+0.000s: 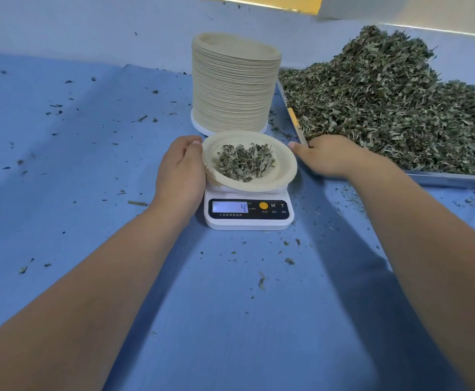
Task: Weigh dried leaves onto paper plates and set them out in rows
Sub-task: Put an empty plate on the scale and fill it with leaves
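Paper plate (285, 171), fluted rim, crumbly dried leaves (244, 162)

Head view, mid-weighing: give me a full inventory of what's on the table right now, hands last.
paper plate: one, beige, on the scale
leaf portion: one, grey-green, in that plate
scale: one, white, centre, display reads 4
plate stack: one tall stack, beige, behind the scale
tray: one, metal, right of the scale
leaf pile: one large heap, grey-green, in the tray
cloth: one, blue, covering the table
leaf crumbs: many, dark, scattered on the cloth
left hand: one, holds the plate's left rim, thumb on top
right hand: one, beside the plate's right rim at the tray corner; fingers hidden
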{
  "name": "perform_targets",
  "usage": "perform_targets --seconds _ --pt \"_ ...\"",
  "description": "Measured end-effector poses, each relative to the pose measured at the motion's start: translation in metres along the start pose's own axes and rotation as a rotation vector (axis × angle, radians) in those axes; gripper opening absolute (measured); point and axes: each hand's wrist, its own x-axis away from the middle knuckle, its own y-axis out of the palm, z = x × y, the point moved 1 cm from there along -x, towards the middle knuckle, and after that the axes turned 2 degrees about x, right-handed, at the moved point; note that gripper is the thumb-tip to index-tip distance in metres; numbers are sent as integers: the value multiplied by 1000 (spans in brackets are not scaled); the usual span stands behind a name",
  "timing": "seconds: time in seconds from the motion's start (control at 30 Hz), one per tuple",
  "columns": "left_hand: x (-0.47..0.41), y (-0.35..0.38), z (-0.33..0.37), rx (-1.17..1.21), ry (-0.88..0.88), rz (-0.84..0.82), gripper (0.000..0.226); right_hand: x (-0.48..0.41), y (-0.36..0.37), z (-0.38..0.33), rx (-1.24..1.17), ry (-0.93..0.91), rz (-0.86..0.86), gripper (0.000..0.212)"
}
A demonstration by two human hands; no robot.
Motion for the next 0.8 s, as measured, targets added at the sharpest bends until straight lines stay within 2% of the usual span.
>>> perform_targets --seconds 0.17,0.2,0.3,0.37,0.47,0.67,0.8 --pt "0 0 1 5 -1 4 26 13 3 8 11 27 272 67" --pt "0 0 1 10 -2 2 26 16 2 8 27 62 245 74" --pt "-1 0 0 20 -13 -1 26 18 3 5 81 130 -36 101" --pt "-1 -1 0 16 -14 1 27 17 -1 0 102 124 -139 105" --pt "-1 -1 1 23 -20 6 27 13 -5 -7 128 109 -149 96" --pt "-1 0 1 16 -19 7 29 6 4 -14 14 102 51 65" --pt "0 0 1 33 -15 3 29 4 7 -13 7 137 93 63"
